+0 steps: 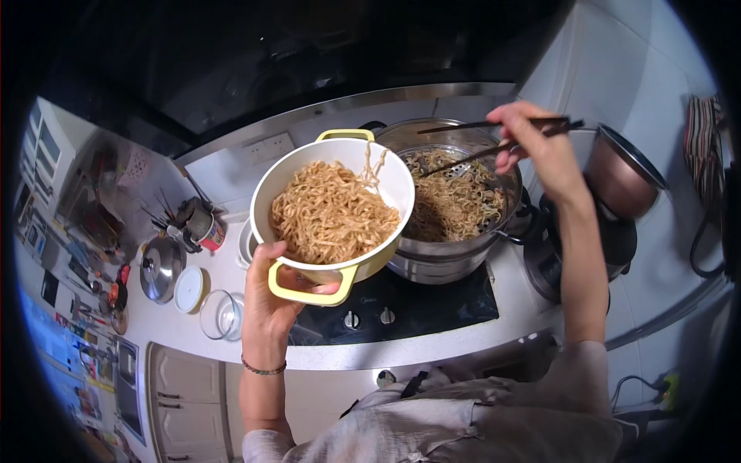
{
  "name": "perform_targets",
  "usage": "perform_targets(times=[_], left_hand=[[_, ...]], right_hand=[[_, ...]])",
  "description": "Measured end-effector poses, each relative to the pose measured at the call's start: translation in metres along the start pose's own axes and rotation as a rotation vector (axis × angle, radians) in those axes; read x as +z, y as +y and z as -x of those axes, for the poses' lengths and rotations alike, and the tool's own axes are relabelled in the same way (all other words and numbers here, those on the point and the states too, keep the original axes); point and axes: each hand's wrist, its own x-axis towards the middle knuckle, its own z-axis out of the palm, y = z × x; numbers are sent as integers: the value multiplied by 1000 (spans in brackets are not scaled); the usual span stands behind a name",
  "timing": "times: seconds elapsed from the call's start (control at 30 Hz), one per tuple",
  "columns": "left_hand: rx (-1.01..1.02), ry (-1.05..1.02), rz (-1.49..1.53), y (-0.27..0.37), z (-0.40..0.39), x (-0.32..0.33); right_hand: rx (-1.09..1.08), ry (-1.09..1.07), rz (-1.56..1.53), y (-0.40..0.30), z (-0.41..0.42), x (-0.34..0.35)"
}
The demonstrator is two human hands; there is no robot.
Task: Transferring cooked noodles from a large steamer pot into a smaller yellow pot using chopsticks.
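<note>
My left hand point(272, 289) grips the near handle of a yellow pot with a white inside point(263, 191), held up and tilted over the front of the cooktop. Brown noodles point(333, 214) heap inside it, and a few strands cling to the wall near the far handle. Held in my right hand point(535, 139) is a pair of dark chopsticks point(480, 151), their tips spread apart. The tips are above a stainless steel steamer pot point(446, 254) on the cooktop. More noodles, mixed with greens, lie on the perforated steamer tray point(463, 169) inside it.
Left on the counter are a glass bowl point(217, 315), a white lid point(189, 289), a steel pot lid point(163, 269) and a utensil holder point(202, 223). A black appliance point(619, 249) and a copper-coloured pot point(622, 173) stand right. A range hood point(347, 95) overhangs the cooktop point(428, 312).
</note>
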Motion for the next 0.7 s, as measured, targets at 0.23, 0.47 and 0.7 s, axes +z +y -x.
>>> perform_targets(times=[0.23, 0.47, 0.7], left_hand=[[69, 57, -197, 2, 7, 9], [46, 10, -155, 4, 12, 8], [61, 38, -85, 0, 7, -2]], right_hand=[[-6, 44, -220, 59, 36, 53], [-352, 238, -295, 56, 21, 57], [-445, 200, -255, -11, -27, 60]])
